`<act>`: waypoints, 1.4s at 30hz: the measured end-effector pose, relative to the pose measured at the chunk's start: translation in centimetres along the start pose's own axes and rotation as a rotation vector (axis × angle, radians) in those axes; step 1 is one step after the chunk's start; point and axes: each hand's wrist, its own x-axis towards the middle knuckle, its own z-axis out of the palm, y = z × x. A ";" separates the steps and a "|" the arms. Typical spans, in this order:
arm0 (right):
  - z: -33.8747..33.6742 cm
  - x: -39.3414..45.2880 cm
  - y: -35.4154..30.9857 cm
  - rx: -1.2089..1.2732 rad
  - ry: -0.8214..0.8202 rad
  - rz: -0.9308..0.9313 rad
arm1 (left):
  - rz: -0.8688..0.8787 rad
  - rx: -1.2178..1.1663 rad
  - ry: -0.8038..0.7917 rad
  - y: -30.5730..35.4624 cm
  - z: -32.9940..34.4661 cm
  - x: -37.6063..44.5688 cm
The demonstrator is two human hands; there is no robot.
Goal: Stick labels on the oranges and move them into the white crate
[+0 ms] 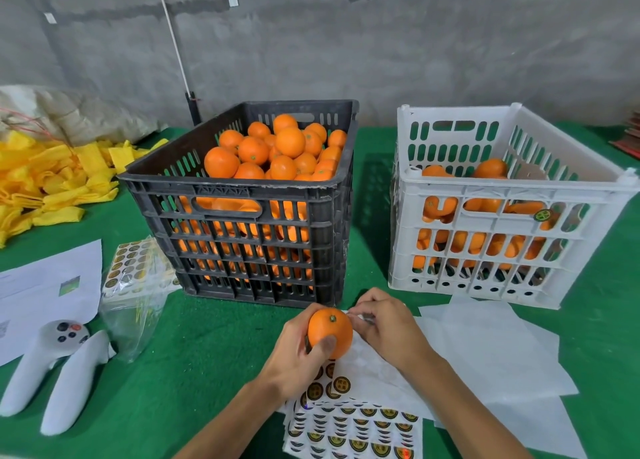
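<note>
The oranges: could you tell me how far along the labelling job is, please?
Done: several oranges lie in the white crate, one showing a label. In hand: the left hand grips an orange while the right hand works beside it. Left: the black crate is heaped full.

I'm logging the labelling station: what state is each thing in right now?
Left hand: grip around the orange.
Right hand: pinching something small beside the orange.
Black crate: heaped with oranges.
White crate: partly filled.
Label sheets: flat on the table.
</note>
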 end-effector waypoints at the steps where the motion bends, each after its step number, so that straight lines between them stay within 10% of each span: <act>1: 0.0 0.0 0.0 -0.027 -0.001 -0.003 | -0.001 0.001 0.001 0.0 0.0 0.0; 11: -0.8 -0.6 -1.3 0.161 0.340 -0.037 | -0.100 -0.113 0.038 0.3 0.1 0.5; 22: 0.4 -2.6 -3.6 -0.017 0.277 -0.396 | -0.137 -0.313 0.106 1.7 -0.4 0.6; 30: -7.5 0.3 -6.8 -0.264 0.798 -0.441 | 0.094 -0.306 -0.019 13.4 0.2 5.7; 38: -20.0 5.9 -5.6 -0.487 0.929 -0.359 | 0.452 0.175 0.037 24.4 -1.0 14.7; 42: -18.8 7.8 -6.9 -0.411 0.772 -0.418 | 0.367 0.522 0.167 23.2 -5.8 18.5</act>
